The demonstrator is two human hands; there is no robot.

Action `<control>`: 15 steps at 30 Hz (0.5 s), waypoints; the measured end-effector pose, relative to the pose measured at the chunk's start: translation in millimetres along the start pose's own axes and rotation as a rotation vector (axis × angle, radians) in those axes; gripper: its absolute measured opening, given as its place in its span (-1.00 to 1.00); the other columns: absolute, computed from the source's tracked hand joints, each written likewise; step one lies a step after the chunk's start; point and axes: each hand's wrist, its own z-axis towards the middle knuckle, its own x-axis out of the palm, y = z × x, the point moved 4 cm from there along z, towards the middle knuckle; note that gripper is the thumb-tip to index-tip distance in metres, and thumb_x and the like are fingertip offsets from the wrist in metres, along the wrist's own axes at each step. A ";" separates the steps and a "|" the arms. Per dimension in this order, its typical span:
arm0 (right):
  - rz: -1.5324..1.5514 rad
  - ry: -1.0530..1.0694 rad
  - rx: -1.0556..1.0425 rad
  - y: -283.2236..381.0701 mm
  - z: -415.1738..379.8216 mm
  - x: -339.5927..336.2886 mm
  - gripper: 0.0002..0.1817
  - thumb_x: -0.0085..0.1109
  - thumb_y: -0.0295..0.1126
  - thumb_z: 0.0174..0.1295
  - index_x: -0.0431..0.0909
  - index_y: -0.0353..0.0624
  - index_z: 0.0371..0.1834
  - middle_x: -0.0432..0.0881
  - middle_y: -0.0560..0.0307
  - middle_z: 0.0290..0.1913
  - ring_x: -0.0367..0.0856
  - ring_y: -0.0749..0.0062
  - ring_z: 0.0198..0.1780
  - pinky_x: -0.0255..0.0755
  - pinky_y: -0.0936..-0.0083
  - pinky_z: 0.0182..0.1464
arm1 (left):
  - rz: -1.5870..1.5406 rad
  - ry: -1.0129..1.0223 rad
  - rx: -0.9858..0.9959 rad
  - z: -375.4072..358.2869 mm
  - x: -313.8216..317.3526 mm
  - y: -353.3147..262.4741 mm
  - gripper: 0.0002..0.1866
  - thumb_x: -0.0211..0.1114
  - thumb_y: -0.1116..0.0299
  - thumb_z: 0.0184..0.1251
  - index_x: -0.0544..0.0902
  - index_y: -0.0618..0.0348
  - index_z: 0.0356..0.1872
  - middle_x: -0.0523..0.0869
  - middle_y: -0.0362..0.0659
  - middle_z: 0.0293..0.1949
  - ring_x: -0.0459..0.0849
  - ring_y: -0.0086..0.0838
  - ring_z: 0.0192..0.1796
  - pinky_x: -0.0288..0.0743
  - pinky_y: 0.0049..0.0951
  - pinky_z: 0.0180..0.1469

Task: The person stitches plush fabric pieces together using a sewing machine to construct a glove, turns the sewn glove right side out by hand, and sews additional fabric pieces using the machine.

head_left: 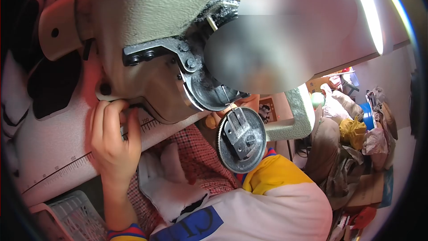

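My left hand point(113, 136) rests on the table edge by a printed ruler scale point(73, 160), beneath the sewing machine point(147, 76). Its fingers are bent and the thumb is drawn in toward them; what lies between them is too dark to make out. My right hand point(252, 102) shows only as a bit of skin behind the round toothed metal disc point(249, 158), and its fingers are hidden. A needle-like rod point(226, 96) comes down from the machine head at the disc's top. White soft pieces point(169, 192) with a dark edge lie across my lap.
White and black cut pieces point(55, 85) lie at the left of the machine. A white plastic basket point(76, 214) stands below the table edge. Heaped bags and cloth point(343, 129) fill the right side, with a cardboard box point(365, 192) below.
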 end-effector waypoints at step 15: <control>0.032 -0.014 0.035 -12.3 4.8 -4.3 -0.85 0.32 -0.67 0.06 0.58 -0.25 -0.33 0.57 -0.02 -0.03 0.55 0.53 -0.11 0.43 0.62 -0.09 | -0.020 0.048 -0.037 -1.0 0.2 0.0 -0.78 0.32 0.60 0.09 0.53 0.28 -0.23 0.54 -0.05 -0.31 0.52 -0.21 -0.35 0.42 -0.27 -0.32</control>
